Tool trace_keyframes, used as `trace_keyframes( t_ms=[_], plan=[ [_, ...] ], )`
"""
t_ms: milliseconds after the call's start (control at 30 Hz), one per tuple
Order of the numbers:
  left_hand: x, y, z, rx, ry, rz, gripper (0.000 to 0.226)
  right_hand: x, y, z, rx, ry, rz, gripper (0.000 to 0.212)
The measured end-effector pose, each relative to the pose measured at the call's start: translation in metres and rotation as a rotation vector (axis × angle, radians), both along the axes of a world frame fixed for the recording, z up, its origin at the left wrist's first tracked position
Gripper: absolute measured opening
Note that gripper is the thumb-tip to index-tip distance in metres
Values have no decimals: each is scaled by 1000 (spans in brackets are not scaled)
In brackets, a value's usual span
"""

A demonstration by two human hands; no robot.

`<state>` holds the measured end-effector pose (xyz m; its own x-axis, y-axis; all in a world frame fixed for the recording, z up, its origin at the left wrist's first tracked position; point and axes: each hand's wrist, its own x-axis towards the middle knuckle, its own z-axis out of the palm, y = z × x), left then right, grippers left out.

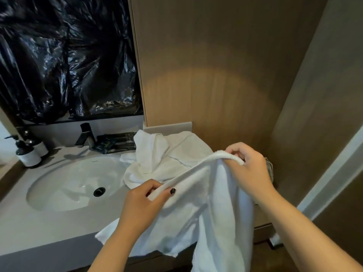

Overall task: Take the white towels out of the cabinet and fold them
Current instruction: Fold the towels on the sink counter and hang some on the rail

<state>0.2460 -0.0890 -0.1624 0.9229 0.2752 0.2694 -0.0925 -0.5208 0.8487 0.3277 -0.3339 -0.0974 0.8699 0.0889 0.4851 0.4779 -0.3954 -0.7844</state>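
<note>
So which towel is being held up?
The long towel in front. Both hands, left and right, pinch its top edge, so it hangs down. The other towel lies crumpled by the sink.

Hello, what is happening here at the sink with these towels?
A person is holding a white towel up by its top edge: the left hand pinches one end and the right hand grips the other, with the rest hanging down. It is not folded yet. A second white towel lies crumpled on the counter beside the sink.

I see one white towel (222,203) hanging by its stretched top edge past the counter's (29,228) front edge; another crumpled towel (167,156) lies at its back right corner.
</note>
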Motion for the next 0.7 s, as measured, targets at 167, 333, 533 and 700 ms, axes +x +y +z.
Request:
trace_keyframes(
  t_ms=[167,333,533,700],
  plan=[
    [11,15,-27,138,-9,25,17,14,-29,8,82,46,-204,8],
    [18,27,-54,134,92,70,24,18,-49,11,142,36,-297,15],
    [16,18,-35,-309,59,264,23,21,-44,-6,271,243,-234,18],
    [18,13,15,-593,-36,243,13,12,-21,-19,227,342,19,27]
  ],
)
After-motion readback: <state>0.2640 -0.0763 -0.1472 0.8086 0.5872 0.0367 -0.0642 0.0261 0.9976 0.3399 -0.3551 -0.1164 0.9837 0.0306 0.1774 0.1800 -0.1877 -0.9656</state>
